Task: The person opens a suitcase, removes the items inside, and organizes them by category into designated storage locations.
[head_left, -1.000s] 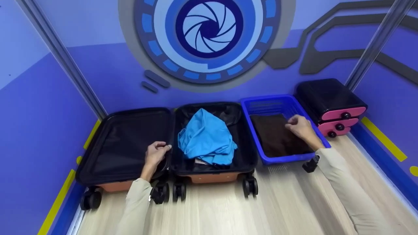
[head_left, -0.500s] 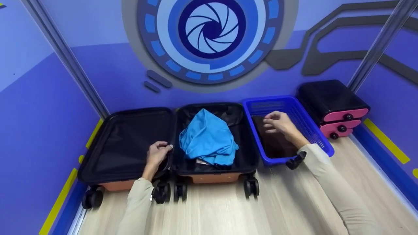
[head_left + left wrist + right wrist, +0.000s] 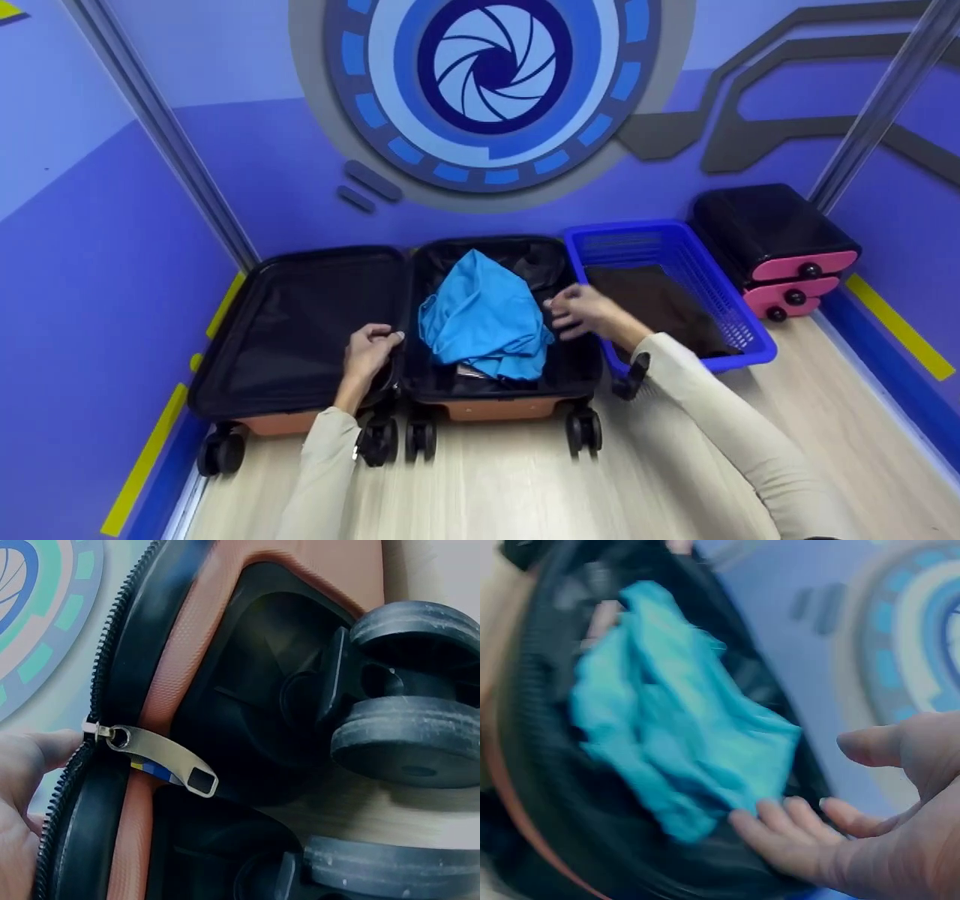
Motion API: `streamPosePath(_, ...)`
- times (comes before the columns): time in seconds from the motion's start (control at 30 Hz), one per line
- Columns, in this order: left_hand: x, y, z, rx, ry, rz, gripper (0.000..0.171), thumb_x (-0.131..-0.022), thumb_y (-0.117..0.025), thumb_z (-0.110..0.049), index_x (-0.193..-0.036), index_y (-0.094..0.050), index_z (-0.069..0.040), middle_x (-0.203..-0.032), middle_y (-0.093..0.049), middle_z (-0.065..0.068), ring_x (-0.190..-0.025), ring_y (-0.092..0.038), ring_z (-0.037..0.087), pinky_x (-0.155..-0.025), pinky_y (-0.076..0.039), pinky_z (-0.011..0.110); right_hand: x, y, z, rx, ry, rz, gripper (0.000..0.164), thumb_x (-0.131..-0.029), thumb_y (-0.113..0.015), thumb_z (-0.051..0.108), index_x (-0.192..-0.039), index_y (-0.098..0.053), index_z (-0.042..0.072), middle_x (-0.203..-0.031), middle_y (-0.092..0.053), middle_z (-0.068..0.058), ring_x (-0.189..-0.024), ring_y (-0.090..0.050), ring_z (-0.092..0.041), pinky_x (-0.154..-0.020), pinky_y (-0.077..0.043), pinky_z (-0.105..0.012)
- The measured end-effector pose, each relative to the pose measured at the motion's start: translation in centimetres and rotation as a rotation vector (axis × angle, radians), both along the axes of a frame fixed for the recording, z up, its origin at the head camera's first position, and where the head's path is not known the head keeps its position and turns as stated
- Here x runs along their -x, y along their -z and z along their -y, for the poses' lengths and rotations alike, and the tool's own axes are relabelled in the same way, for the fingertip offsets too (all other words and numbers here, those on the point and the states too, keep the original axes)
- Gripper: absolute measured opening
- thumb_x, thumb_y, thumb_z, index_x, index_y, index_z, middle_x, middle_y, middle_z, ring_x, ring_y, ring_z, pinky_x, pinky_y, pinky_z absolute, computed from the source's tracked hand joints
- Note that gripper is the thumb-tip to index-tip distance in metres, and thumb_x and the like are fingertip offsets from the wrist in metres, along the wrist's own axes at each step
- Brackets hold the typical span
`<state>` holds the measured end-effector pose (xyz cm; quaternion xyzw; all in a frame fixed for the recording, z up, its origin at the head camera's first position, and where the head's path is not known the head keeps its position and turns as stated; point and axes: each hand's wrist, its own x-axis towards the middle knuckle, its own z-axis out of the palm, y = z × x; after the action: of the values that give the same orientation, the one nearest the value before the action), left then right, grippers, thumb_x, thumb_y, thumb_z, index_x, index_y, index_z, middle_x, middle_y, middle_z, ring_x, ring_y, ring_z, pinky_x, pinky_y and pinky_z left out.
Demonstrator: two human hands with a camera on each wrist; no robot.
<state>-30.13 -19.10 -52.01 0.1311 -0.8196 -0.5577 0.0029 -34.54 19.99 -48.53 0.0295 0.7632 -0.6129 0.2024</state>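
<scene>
Right hand (image 3: 589, 309) has swung left since half a second ago, off the basket (image 3: 759, 358) and over the right wall of the suitcase (image 3: 502, 409); left hand (image 3: 367, 352) hasn't shifted against the case, and the blue cloth (image 3: 484, 319) looks unchanged. Cloth sits crumpled in the case half at centre frame, peak at top, bulk spreading down toward lower right, so its long axis runs roughly top to bottom with a slight lean. Key relation: cloth lies directly left of the right fingertips, just beside its right edge about mid-height, so those fingers meet its long side, not an end. Contact: can't tell; right wrist view is blurred and fingertips overlap the cloth's border there. Right fingers are extended, thumb well apart, nothing held. Left hand is at the inner edge of the left case half, left of the cloth with the seam in between; right hand is nearer. Left wrist view has a fingertip at the zip edge, just beside the metal zip pull (image 3: 176, 763); can't tell if it pinches the edge, rest of the fingers are cut off. Dark cloth (image 3: 667, 307) lies in the basket, right of centre, partly behind the right forearm.
</scene>
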Motion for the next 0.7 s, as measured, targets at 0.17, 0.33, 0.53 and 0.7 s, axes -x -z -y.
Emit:
streamPosePath(0.17, 0.4, -0.2, -0.3, 0.01, -0.013, -0.013, 0.037, -0.092, -0.076, -0.022, -0.122, -0.071, -0.001, -0.097, -0.074, 0.005, -0.074, -0.063, 0.009, -0.069, -0.049, 0.021, -0.2, 1.4, 2.0, -0.147, 0.031, 0.051, 0.057, -0.1, -0.069, 0.024, -0.137, -0.037, -0.004, -0.139, -0.044, -0.028, -0.127, -0.05, -0.046, -0.1, -0.053, -0.063)
streamPosePath(0.33, 0.4, -0.3, -0.4, 0.0, -0.005, -0.023, 0.037, -0.092, -0.077, -0.023, -0.122, -0.071, 0.0, -0.094, -0.074, 0.003, -0.072, -0.063, 0.007, -0.069, -0.05, 0.021, 0.9, 2.6, 3.4, -0.051, 0.141, 0.225, 0.078, -0.096, -0.075, 0.02, -0.15, -0.023, -0.004, -0.156, -0.026, -0.037, -0.141, -0.039, -0.055, -0.102, -0.053, -0.062)
streamPosePath(0.53, -0.2, 0.0, -0.1, -0.013, -0.006, -0.002, 0.037, -0.095, -0.075, -0.022, -0.125, -0.07, 0.0, -0.101, -0.073, 0.008, -0.077, -0.064, 0.011, -0.071, -0.052, 0.023, 1.4, 3.6, 4.4, -0.123, 0.133, 0.227, 0.085, -0.089, -0.082, 0.019, -0.15, -0.027, -0.003, -0.144, -0.043, -0.026, -0.119, -0.056, -0.039, -0.099, -0.055, -0.05)
streamPosePath(0.7, 0.1, -0.1, -0.2, -0.009, -0.005, 0.005, 0.038, -0.094, -0.076, -0.022, -0.124, -0.07, 0.0, -0.101, -0.074, 0.008, -0.077, -0.066, 0.011, -0.071, -0.053, 0.022, 1.4, 3.6, 4.9, -0.156, 0.11, 0.138, 0.04, -0.085, -0.084, 0.013, -0.103, -0.05, 0.004, -0.102, -0.05, -0.006, -0.094, -0.055, -0.026, -0.091, -0.055, -0.046)
